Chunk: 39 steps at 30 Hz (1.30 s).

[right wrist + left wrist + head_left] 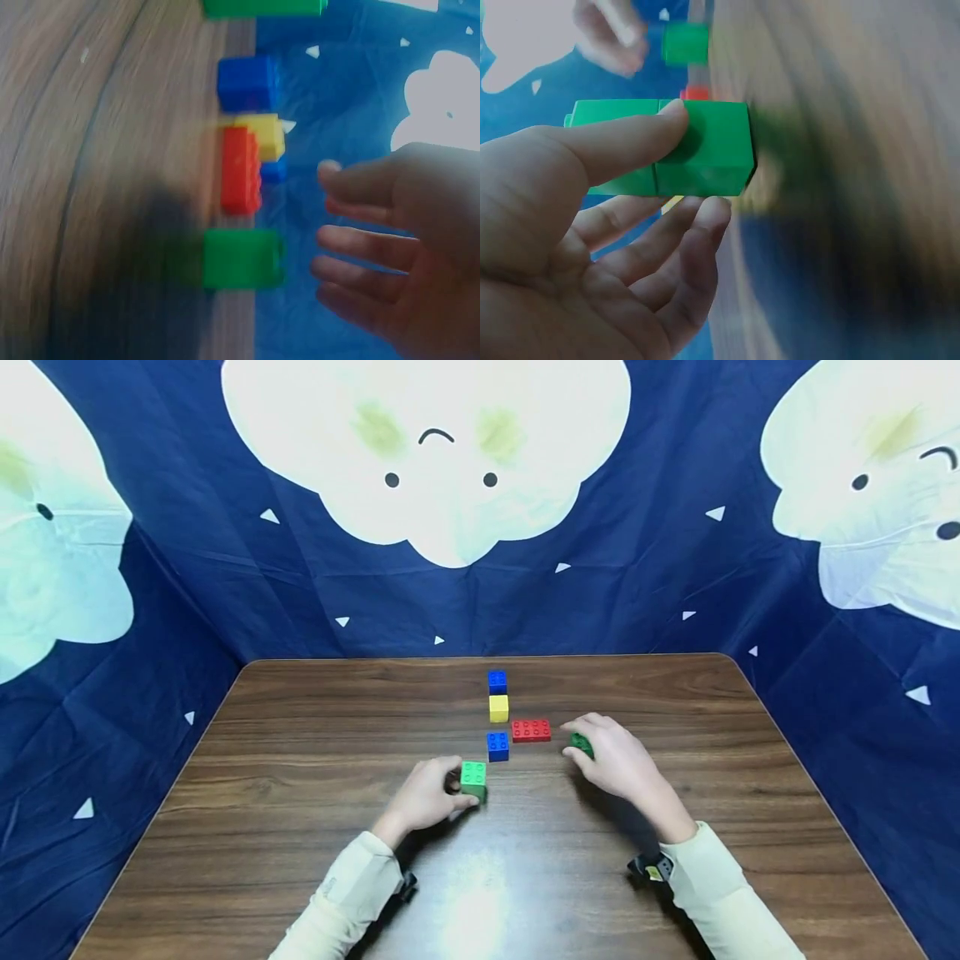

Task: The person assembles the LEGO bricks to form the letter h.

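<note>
My left hand [423, 793] grips a stack of two green toy bricks [473, 777] between thumb and fingers, low over the table. In the left wrist view a seam runs between the two green bricks [712, 142], with my thumb across it. Over on the right, my right hand [617, 762] hovers around a single green brick [582, 744], which it partly hides in the head view. Seen from the right wrist, the fingers [367, 244] are spread and apart from that green brick [238, 259], which stands on the table with its studs toward the hand.
A red brick [531, 731] lies between the hands, beside a blue brick [498, 747]. Behind them stand a yellow brick [498, 708] and another blue brick [497, 682]. The wooden table [337, 718] ends at a dark blue cloth backdrop [300, 593] with cloud shapes.
</note>
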### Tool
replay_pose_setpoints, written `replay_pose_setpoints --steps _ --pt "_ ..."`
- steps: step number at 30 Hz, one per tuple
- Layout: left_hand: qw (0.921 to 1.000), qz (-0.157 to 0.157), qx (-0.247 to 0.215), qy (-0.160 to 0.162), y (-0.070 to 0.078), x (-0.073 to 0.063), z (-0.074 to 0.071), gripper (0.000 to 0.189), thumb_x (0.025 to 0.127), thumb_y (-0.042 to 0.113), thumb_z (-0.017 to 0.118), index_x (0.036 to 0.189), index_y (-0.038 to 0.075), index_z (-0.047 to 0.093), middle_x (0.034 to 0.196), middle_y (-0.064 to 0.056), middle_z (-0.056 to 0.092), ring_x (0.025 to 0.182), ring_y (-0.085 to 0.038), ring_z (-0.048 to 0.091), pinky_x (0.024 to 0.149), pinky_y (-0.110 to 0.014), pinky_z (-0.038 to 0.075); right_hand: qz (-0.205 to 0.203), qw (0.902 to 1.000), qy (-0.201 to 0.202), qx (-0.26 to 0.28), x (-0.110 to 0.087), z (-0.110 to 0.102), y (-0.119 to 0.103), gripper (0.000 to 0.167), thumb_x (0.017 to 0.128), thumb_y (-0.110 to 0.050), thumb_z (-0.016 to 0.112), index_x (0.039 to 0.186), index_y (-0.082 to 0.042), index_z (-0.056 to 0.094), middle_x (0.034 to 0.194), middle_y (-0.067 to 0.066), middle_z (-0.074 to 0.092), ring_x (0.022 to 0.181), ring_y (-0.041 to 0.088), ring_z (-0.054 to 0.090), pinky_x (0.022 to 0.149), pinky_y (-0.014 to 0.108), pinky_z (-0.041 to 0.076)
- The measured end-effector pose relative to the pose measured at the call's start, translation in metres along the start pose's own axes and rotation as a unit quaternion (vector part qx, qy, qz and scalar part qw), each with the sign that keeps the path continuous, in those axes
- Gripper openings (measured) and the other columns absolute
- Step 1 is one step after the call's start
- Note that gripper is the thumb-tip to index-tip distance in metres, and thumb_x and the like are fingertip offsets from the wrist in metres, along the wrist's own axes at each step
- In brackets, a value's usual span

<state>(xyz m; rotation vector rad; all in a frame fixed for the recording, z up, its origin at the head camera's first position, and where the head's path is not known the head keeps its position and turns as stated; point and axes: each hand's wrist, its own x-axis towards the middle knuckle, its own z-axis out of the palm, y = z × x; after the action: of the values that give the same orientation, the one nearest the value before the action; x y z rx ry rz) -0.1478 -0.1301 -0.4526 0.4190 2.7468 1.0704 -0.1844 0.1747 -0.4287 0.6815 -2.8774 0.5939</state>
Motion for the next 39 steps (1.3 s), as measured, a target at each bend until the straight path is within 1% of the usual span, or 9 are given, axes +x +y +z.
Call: replay_pose_setpoints --steps 5,11,22,26,30,32,34,37,39 --pt "0.9985 -0.039 0.012 0.036 -0.019 -0.002 -0.031 0.022 0.083 0.019 0.084 0.095 0.017 0.066 0.083 0.002 0.069 0.072 -0.011 0.060 0.075 -0.036 0.051 0.011 0.9995 -0.008 -0.030 0.000 -0.001 0.014 0.037 0.092 -0.015 0.073 0.128 -0.007 0.069 0.125 0.013 0.068 0.112 0.032 0.065 0.088 0.051 0.055" --pt "0.9951 -0.066 0.023 0.070 -0.034 0.003 -0.057 0.029 0.087 0.018 0.081 0.111 0.012 0.066 0.094 -0.004 0.072 0.084 -0.018 0.065 0.083 -0.043 0.052 0.009 0.9998 -0.010 -0.017 0.001 0.002 0.021 0.039 0.093 -0.014 0.073 0.130 -0.006 0.067 0.126 0.015 0.068 0.113 0.033 0.065 0.089 0.051 0.054" --pt "0.9926 -0.086 0.012 0.085 -0.047 0.009 -0.058 0.036 0.090 0.019 0.078 0.121 0.009 0.064 0.096 -0.008 0.071 0.085 -0.022 0.063 0.078 -0.039 0.050 0.000 1.0000 0.001 -0.002 0.007 0.008 0.025 0.034 0.087 -0.010 0.079 0.120 -0.003 0.072 0.115 0.014 0.073 0.096 0.028 0.070 0.077 0.044 0.056" --pt "0.9919 -0.097 0.025 0.079 -0.045 0.006 -0.058 0.060 0.091 0.026 0.077 0.141 0.004 0.053 0.122 -0.020 0.068 0.110 -0.037 0.064 0.093 -0.052 0.051 0.000 1.0000 -0.002 0.006 0.007 0.008 0.026 0.034 0.087 -0.009 0.079 0.119 -0.002 0.073 0.114 0.014 0.073 0.097 0.029 0.070 0.078 0.045 0.057" --pt "0.9913 -0.102 0.049 0.068 -0.035 0.002 -0.062 0.089 0.090 0.036 0.075 0.157 0.003 0.029 0.149 -0.030 0.045 0.135 -0.049 0.045 0.107 -0.063 0.040 -0.001 0.9999 -0.001 0.015 0.006 0.010 0.027 0.033 0.086 -0.009 0.080 0.118 -0.002 0.073 0.112 0.014 0.074 0.099 0.031 0.070 0.081 0.047 0.057" --pt "0.9903 -0.090 0.067 0.082 -0.027 0.002 -0.062 0.096 0.088 0.039 0.075 0.160 0.005 0.022 0.154 -0.031 0.036 0.140 -0.051 0.037 0.111 -0.065 0.034 -0.003 0.9997 -0.001 0.022 0.006 0.011 0.028 0.034 0.086 -0.010 0.080 0.118 -0.002 0.073 0.112 0.014 0.074 0.100 0.032 0.070 0.083 0.048 0.057" --pt "0.9870 -0.060 0.079 0.126 -0.017 0.003 -0.060 0.096 0.087 0.039 0.077 0.160 0.007 0.023 0.155 -0.029 0.034 0.140 -0.050 0.035 0.112 -0.066 0.032 0.000 0.9996 -0.006 0.028 0.005 0.012 0.029 0.034 0.086 -0.011 0.080 0.119 -0.003 0.073 0.112 0.013 0.074 0.101 0.032 0.070 0.084 0.048 0.057" --pt "0.9737 0.021 0.090 0.208 0.000 0.009 -0.053 0.085 0.086 0.035 0.079 0.155 0.008 0.038 0.152 -0.025 0.041 0.137 -0.047 0.040 0.110 -0.066 0.033 0.002 0.9994 -0.013 0.032 0.004 0.013 0.031 0.035 0.086 -0.012 0.080 0.119 -0.003 0.073 0.112 0.013 0.074 0.100 0.031 0.070 0.085 0.049 0.057" --pt "0.9627 0.078 0.092 0.242 0.010 0.016 -0.047 0.072 0.086 0.031 0.081 0.147 0.007 0.051 0.146 -0.023 0.050 0.132 -0.045 0.047 0.108 -0.063 0.038 0.003 0.9994 -0.014 0.031 0.003 0.013 0.031 0.035 0.086 -0.012 0.081 0.119 -0.004 0.073 0.111 0.012 0.074 0.100 0.032 0.071 0.085 0.049 0.057"
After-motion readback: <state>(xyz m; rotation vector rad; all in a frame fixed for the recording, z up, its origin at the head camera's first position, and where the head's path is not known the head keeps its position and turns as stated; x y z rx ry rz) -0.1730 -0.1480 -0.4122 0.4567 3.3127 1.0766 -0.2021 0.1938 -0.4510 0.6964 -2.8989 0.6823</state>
